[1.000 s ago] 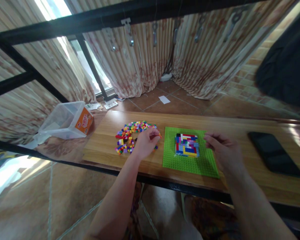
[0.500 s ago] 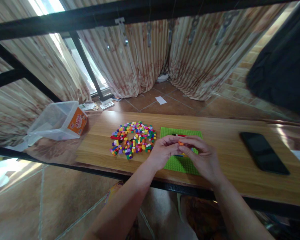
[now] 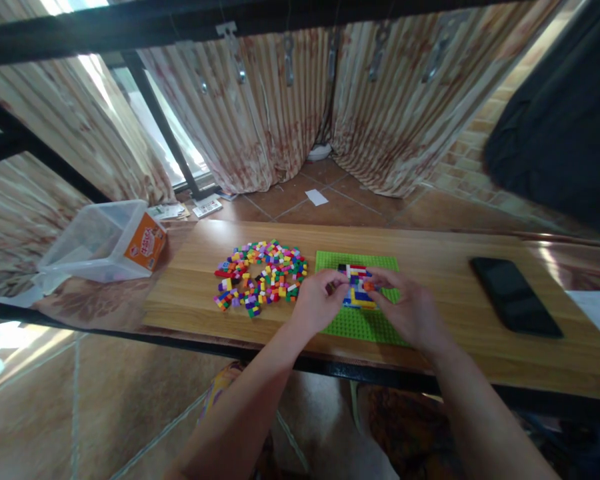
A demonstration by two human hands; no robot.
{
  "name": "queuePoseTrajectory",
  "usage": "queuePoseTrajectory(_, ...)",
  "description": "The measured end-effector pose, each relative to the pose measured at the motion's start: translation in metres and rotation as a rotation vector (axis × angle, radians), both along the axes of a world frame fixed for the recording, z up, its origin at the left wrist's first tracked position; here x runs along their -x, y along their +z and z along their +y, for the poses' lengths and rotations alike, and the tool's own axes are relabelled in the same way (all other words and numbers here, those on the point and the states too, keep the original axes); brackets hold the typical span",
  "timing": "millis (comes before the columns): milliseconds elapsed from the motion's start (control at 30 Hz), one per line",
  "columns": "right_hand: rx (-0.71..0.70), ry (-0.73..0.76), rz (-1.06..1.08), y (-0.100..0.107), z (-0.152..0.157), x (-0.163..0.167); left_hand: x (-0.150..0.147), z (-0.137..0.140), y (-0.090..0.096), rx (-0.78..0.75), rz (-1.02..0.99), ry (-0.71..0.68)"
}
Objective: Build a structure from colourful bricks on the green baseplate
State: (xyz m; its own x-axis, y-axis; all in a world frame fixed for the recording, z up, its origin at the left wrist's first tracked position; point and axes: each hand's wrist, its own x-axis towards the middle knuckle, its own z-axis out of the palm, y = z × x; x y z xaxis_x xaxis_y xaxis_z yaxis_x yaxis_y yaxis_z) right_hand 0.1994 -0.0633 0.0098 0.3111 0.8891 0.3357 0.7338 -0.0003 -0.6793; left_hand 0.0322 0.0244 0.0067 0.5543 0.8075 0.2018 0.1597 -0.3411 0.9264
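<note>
A green studded baseplate [image 3: 359, 328] lies on the wooden table, partly covered by my hands. On it are toy bricks [image 3: 359, 299] in red, white, blue, yellow and black, fitted together near the middle. My right hand [image 3: 414, 308] pinches a small orange toy brick [image 3: 369, 286] between thumb and fingertips, just over the built bricks. Across from it, at the left side of the build, my left hand [image 3: 319, 297] has its thumb and index finger brought together. Whatever may be between those fingertips is too small to make out.
Left of the baseplate spreads a pile of loose colourful bricks [image 3: 275, 267]. A clear plastic bin [image 3: 93, 240] with an orange label stands at the table's left end. A black phone [image 3: 516, 297] lies on the right of the wooden table [image 3: 445, 267], with white paper [image 3: 597, 313] beyond.
My hands have moved apart, uncovering the built bricks between them. The orange brick stays in my right fingertips. The whole view has shifted slightly.
</note>
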Motion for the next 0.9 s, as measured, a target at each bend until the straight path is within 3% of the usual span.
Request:
queuePoseTrajectory(133,0.023,0.043,-0.051,0.000,0.001,0.003,0.000,-0.008,-0.001,-0.214,0.186,-0.054)
queuePoseTrajectory(333,0.002,0.008,-0.065,0.000,0.000,0.001,-0.007,-0.013,-0.003,-0.410,0.312,-0.052)
queuePoseTrajectory(633,0.040,-0.184,0.166,-0.007,0.001,-0.008,-0.015,-0.015,-0.007,-0.480,0.327,-0.037)
queuePoseTrajectory(900,0.121,-0.211,0.320,-0.018,0.007,-0.008,-0.017,-0.015,-0.006,-0.496,0.341,-0.023)
